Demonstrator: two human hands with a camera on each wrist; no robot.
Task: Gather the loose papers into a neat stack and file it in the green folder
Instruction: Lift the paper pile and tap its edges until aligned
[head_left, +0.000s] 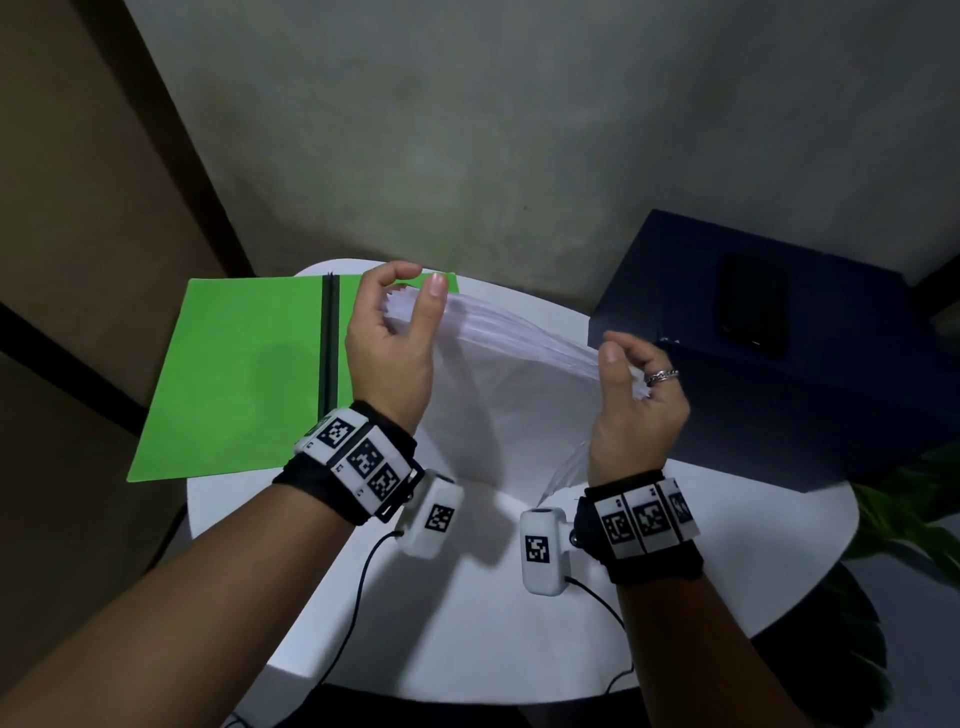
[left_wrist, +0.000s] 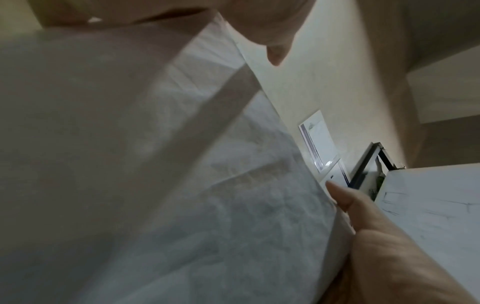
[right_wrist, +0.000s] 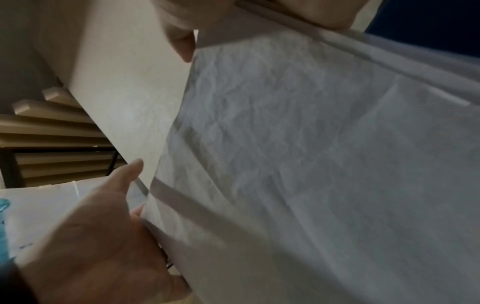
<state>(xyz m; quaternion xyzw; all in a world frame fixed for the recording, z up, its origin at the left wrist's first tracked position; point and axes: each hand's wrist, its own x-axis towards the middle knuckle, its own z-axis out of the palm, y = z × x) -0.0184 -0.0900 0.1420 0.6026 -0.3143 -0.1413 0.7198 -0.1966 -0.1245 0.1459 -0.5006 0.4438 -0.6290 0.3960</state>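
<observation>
I had the papers up off the counter, held on edge between both hands, lower edge down near the counter and the top edge running from my left hand across to my right hand. The top edge sloped, higher at the left. Sheet edges fanned at both upper corners, so I judged the stack not yet square.

Left fingers were curled over the upper left corner, thumb on the near face, pinching it. Right fingers curled round the upper right corner, thumb on the near side. Both wrist views showed only crumpled white paper filling the frame, with a thumb along its edge.

The green folder lay open and flat on the counter, to the left of the stack and partly behind my left hand; its dark spine ran away from me. The left hand was the nearer to it. Any filing move would, I reckoned, carry the stack leftward and lay it flat, long side along that spine.

To the right sat a dark blue box.
</observation>
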